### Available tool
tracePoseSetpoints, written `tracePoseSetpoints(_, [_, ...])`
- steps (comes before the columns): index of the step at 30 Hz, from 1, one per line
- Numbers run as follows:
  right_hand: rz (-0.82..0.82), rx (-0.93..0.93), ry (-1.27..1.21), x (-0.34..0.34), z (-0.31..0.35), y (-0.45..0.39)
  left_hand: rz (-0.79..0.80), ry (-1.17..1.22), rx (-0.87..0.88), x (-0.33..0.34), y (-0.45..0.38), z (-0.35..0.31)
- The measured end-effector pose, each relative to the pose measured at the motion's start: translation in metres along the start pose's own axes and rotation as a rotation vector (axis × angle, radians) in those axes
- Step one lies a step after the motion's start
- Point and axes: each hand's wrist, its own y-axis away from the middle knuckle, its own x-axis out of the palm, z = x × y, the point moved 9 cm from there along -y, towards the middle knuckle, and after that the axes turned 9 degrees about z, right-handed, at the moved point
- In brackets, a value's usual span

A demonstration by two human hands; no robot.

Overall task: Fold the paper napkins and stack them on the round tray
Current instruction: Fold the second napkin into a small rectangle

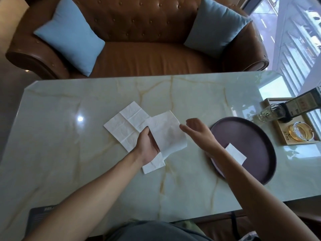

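**One napkin lifted, one folded on the tray**

The left hand [147, 145] is at the centre of the frame and grips one napkin [166, 131] by its lower left edge, with the thumb on top and the fingers under the paper. This held napkin is raised off the bench [69, 153] and bends a little; its upper corner points to the top of the frame. The right hand [196, 129] is just right of this napkin, open, with the fingers spread and curved. Its fingertips are close to the right edge of the paper, but I cannot tell if they touch it.

Under the left hand, more unfolded napkins [126, 124] lie flat on the bench, with crease lines visible; one corner shows below the wrist, toward the lower centre.

The round tray [251, 133] is dark and sits at the right side of the frame, on the bench. One folded napkin [236, 153] lies on its lower left part, partly hidden by the right forearm.

At the far right edge a bottle [271, 112] lies over a wooden box [295, 134]. A brown sofa [147, 58] with two blue cushions [69, 35] fills the top of the frame.
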Motion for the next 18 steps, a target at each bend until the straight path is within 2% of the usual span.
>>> tracePoseSetpoints(4, [0.214, 0.056, -0.114, 0.022, -0.011, -0.006, 0.073, -0.001, -0.01, 0.008, 0.003, -0.008])
tracePoseSetpoints(9, [0.179, 0.008, -0.123, 0.021, -0.008, -0.011, -0.002, -0.17, 0.055, -0.006, 0.005, -0.022])
tracePoseSetpoints(11, [0.162, -0.032, 0.003, 0.016, 0.003, -0.011, -0.059, -0.311, 0.096, -0.017, 0.007, -0.035])
tracePoseSetpoints(13, [0.173, -0.092, 0.196, 0.015, 0.017, -0.014, -0.136, -0.615, 0.178, -0.024, 0.011, -0.061])
tracePoseSetpoints(15, [0.234, -0.162, 0.374, 0.022, 0.033, -0.016, -0.165, -1.027, 0.296, -0.013, 0.014, -0.089])
tracePoseSetpoints(18, [0.328, -0.239, 0.588, 0.037, 0.05, -0.014, 0.014, -1.631, 0.491, 0.042, 0.017, -0.103])
